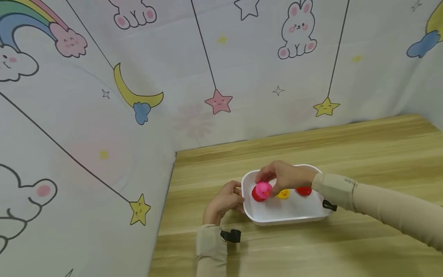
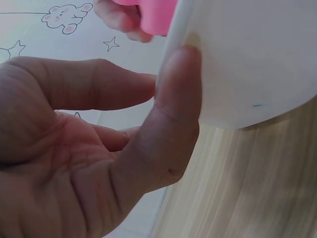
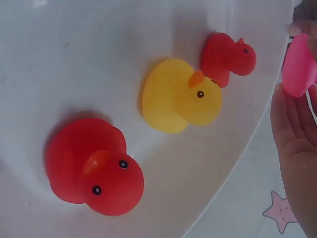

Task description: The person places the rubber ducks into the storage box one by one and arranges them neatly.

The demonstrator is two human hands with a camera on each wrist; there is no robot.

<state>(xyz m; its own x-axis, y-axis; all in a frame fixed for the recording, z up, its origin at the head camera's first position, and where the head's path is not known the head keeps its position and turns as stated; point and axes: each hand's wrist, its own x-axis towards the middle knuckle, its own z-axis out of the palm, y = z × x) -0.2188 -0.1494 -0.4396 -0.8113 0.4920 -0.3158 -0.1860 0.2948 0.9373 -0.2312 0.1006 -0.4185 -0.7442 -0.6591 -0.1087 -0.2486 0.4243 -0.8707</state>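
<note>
A white plastic tub point(image 1: 287, 210) stands on the table, and my left hand point(image 1: 224, 201) holds its left end. Close up in the left wrist view, thumb and forefinger pinch the tub wall point(image 2: 247, 64) near its rim. Over that same end, my right hand point(image 1: 286, 176) grips a pink rubber duck point(image 1: 264, 190) between thumb and fingers. Below the pink duck, a red rubber duck point(image 1: 256, 196) is partly covered in the head view. A yellow rubber duck point(image 3: 166, 99) sits mid-tub, and another red duck point(image 3: 86, 158) lies toward the right end.
The wood-grain table point(image 1: 391, 161) extends behind, right and in front of the tub. White cloth walls point(image 1: 166, 46) printed with stars, moons and rabbits close off the back and left. Black camera mounts point(image 1: 231, 236) are strapped at both wrists.
</note>
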